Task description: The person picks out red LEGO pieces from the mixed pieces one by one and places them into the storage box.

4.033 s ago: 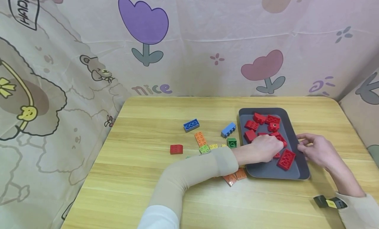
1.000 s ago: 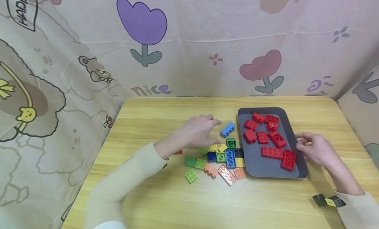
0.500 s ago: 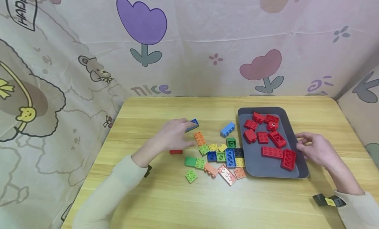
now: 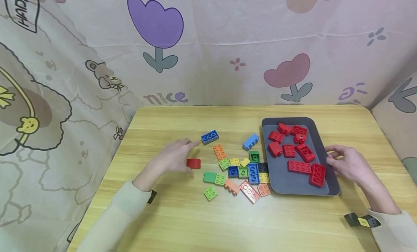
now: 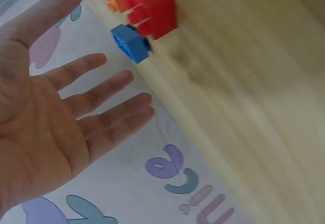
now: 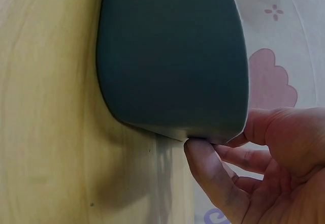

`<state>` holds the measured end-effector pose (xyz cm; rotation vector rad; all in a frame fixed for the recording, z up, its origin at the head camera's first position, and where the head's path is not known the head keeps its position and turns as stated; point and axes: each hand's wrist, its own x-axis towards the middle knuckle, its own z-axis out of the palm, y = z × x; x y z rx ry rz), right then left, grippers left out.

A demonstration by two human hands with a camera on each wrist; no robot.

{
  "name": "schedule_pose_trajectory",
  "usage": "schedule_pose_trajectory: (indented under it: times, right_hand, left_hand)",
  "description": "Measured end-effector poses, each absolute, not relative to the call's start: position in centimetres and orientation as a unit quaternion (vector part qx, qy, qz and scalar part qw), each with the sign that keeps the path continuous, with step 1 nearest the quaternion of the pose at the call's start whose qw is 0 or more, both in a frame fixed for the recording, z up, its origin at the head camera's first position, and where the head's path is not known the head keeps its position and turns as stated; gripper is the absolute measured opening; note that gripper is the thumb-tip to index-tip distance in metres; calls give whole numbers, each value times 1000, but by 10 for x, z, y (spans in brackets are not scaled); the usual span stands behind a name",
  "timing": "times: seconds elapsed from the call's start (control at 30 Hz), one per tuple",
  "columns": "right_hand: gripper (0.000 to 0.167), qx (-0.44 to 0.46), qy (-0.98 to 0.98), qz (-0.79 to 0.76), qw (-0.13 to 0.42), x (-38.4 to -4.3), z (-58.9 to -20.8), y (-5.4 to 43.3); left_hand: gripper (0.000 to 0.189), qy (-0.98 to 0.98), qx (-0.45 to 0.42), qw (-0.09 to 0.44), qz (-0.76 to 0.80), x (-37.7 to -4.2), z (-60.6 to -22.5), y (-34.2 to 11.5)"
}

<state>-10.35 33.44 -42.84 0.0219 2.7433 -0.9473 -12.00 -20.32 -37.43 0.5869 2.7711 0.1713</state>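
My left hand (image 4: 172, 156) is at the left of the loose bricks, its thumb and fingers spread around a red brick (image 4: 194, 163) on the table. In the left wrist view that red brick (image 5: 155, 8) stands apart from the straight fingers (image 5: 106, 94), with nothing in the palm. My right hand (image 4: 348, 165) pinches the right edge of a dark grey tray (image 4: 286, 187). In the right wrist view, the thumb (image 6: 205, 165) lies against the tray's outer wall (image 6: 172, 61). Several red bricks (image 4: 299, 167) lie spread out inside the tray.
Between left hand and tray lie several loose bricks, among them a blue brick (image 4: 210, 137), a light blue brick (image 4: 251, 142), an orange brick (image 4: 219, 152) and a lime green brick (image 4: 210, 193). A patterned cloth (image 4: 215, 71) hangs behind the wooden table (image 4: 182, 223).
My left hand has let go of red bricks in the tray and moved left across the loose bricks to the red brick at the left. The right hand has stayed at the tray edge.
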Motion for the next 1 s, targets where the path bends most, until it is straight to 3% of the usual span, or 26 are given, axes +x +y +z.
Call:
schedule_pose_trajectory:
  times: [0.43, 1.0]
  right_hand:
    - [46, 3, 937, -328, 118, -104, -428, 333]
    - [45, 5, 937, -329, 119, -103, -428, 334]
  left_hand:
    - [105, 959, 199, 180, 86, -121, -403, -211]
    - [48, 952, 208, 177, 138, -124, -413, -202]
